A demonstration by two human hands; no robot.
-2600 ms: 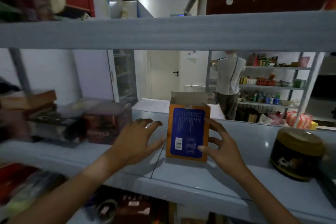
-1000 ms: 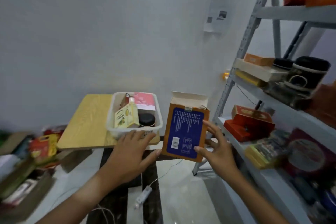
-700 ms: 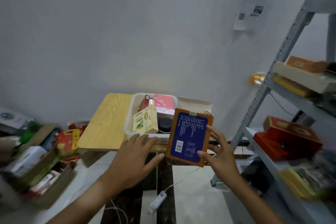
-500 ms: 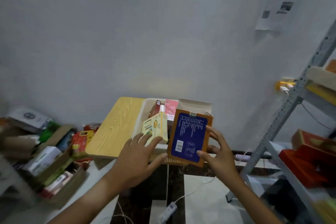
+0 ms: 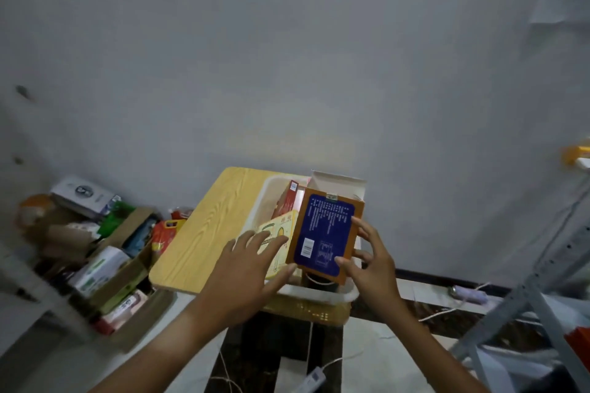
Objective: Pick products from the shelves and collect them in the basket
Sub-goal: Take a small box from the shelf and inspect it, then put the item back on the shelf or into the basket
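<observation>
A pale grey wall (image 5: 287, 57) fills most of what you see. Against it stands a low wooden table (image 5: 204, 239), its light grain top showing on the left half. Along the right edge of the view runs the grey metal frame of the shelves (image 5: 526, 290). On the floor beside the table's left edge sit open cardboard boxes (image 5: 111, 265) packed with assorted packets, blurred too much to name.

The white basket (image 5: 319, 295) rests on the right part of the table top, its near rim close to the table's front edge. Inside it a yellow carton (image 5: 275, 234) leans at the left side, a red box (image 5: 289, 198) stands behind it, and a dark round lid shows low by the near wall.

Your orange box with the blue printed panel (image 5: 325, 234) is upright over the basket's right half, top flap open, its lower edge at about the level of the rim. Your right hand (image 5: 373, 265) grips it by the right side, fingers curled round the edge and thumb on the blue face. Your left hand (image 5: 249, 268) is spread flat with straight fingers, holding nothing; its fingertips lie over the yellow carton and its thumb reaches to the orange box's lower left corner.

A white cable (image 5: 319, 360) trails across the dark floor tiles below the table.
</observation>
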